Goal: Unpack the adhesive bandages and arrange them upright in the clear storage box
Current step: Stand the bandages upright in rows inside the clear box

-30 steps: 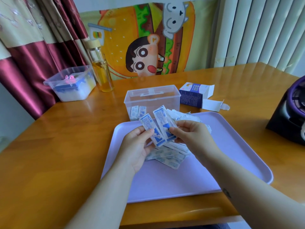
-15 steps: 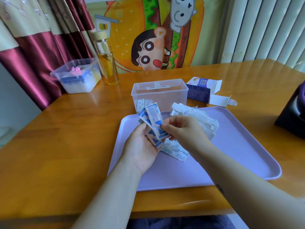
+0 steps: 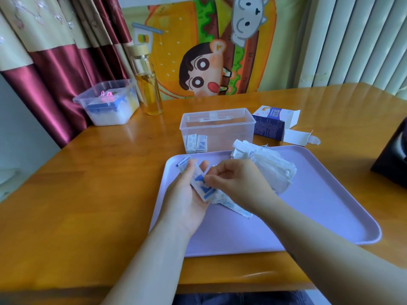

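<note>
Over the lilac tray (image 3: 319,219), my left hand (image 3: 187,201) lies palm up and holds a small stack of blue-and-white wrapped bandages (image 3: 202,186). My right hand (image 3: 237,183) pinches the top of that stack with thumb and fingers. More loose bandages (image 3: 233,205) lie on the tray under my hands, and a heap of white wrappers (image 3: 271,170) sits at the tray's far edge. The clear storage box (image 3: 229,126) stands just beyond the tray, with two bandages (image 3: 197,144) upright against its front left wall.
The opened blue bandage carton (image 3: 271,125) lies right of the box. A lidded plastic tub (image 3: 108,102) and a glass bottle of yellow liquid (image 3: 147,84) stand at the back left. A dark object (image 3: 394,155) sits at the right edge of the wooden table (image 3: 88,194).
The two fanned bandages were brought together into one stack lying in my left palm. My hands lowered slightly towards the tray, and the camera view shifted closer and lower.
</note>
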The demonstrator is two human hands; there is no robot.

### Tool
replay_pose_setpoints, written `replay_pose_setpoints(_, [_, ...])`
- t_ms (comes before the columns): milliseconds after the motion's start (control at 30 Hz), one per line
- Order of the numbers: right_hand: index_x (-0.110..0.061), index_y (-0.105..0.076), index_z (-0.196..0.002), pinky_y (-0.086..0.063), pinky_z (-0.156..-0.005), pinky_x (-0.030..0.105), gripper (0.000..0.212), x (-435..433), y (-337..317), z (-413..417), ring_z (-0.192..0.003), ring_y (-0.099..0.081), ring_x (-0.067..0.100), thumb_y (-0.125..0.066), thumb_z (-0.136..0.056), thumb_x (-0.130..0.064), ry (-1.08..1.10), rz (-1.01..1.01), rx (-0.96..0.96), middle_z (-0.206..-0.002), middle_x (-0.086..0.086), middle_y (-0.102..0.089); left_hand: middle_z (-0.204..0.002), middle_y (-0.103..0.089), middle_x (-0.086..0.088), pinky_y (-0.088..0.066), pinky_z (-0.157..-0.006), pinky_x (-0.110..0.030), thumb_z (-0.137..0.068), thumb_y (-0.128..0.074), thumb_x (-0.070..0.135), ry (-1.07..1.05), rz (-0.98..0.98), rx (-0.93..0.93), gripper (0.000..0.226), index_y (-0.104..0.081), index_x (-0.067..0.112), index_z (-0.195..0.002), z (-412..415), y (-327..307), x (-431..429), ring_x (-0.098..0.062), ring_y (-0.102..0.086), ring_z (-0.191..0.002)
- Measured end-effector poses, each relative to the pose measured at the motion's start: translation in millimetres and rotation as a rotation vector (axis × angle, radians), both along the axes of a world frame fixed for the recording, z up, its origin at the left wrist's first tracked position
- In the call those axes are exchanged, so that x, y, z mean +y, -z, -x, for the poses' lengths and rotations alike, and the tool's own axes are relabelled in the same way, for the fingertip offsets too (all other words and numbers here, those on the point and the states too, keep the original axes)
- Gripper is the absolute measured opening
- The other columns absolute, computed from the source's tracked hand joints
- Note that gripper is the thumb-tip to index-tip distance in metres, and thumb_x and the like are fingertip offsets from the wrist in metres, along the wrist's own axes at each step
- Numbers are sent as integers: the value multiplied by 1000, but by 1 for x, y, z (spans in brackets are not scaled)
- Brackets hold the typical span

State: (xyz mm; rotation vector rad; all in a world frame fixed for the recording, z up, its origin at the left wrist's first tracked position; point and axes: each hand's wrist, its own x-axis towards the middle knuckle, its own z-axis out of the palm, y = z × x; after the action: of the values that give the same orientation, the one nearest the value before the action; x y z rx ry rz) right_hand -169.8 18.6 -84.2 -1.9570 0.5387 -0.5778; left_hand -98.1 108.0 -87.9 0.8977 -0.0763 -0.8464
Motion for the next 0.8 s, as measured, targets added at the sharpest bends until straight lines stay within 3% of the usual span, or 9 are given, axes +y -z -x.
replay_pose_setpoints(133, [-11, -73, -81, -44, -63, 23, 15, -24, -6, 10, -63, -54, 5, -65, -84, -24, -11, 320, 246, -80, 4, -72, -78, -56, 0, -51, -56, -22, -97, -46, 9, -118, -162, -174, 21, -63, 13, -109, -22, 2, 8, -4, -53, -47])
replay_pose_setpoints(267, [-15, -70, -103, -49, -86, 31, 27, -27, -2, 22, -96, -61, 19, -62, -85, -34, -165, 619, 616, -102, 2, -68, -80, -51, -2, -42, -42, -17, -97, -49, 16, 12, -358, -327, 14, -61, 11, -102, -46, -3, 21, -5, -40, -43])
replay_pose_setpoints(400, [-25, -62, -115, -48, -87, 36, 33, -16, 6, 32, -112, -49, 20, -54, -89, -43, -179, 855, 658, -109, -1, -63, -75, -50, -1, -40, -49, -21, -94, -55, 23, 233, -647, -708, 13, -61, 14, -102, -52, 2, 27, -10, -37, -50])
replay_pose_setpoints(467, [-31, -57, -123, -46, -88, 35, 34, -12, 6, 38, -115, -46, 18, -52, -91, -41, -244, 862, 635, -113, -3, -61, -72, -51, 3, -41, -57, -25, -92, -58, 27, 394, -821, -1025, 15, -63, 19, -105, -51, 6, 28, -14, -46, -57])
replay_pose_setpoints(533, [-34, -54, -128, -45, -91, 34, 37, -11, 4, 41, -115, -48, 16, -54, -91, -38, -304, 811, 616, -117, -4, -61, -88, -60, 7, -47, -71, -30, -87, -65, 31, 505, -935, -1254, 26, -64, 18, -109, -46, 10, 25, -17, -60, -79])
replay_pose_setpoints(600, [-31, -56, -125, -45, -90, 31, 38, -15, 1, 40, -111, -52, 15, -59, -88, -36, -297, 746, 596, -117, -6, -62, -103, -63, 7, -47, -82, -28, -81, -70, 36, 566, -966, -1311, 34, -64, 20, -111, -42, 12, 20, -13, -60, -97])
replay_pose_setpoints(700, [-20, -60, -106, -43, -76, 29, 36, -20, 3, 38, -96, -53, 20, -64, -81, -45, -244, 780, 623, -100, -2, -58, -104, -58, 12, -46, -81, -22, -77, -74, 37, 635, -949, -1350, 40, -61, 22, -111, -35, 13, 16, -5, -56, -98])
replay_pose_setpoints(800, [-15, -61, -108, -44, -77, 30, 46, -22, 4, 34, -92, -52, 18, -67, -77, -49, -271, 768, 695, -101, -1, -58, -105, -57, 6, -46, -82, -25, -77, -75, 34, 703, -966, -1392, 39, -58, 24, -111, -32, 10, 16, -12, -57, -98])
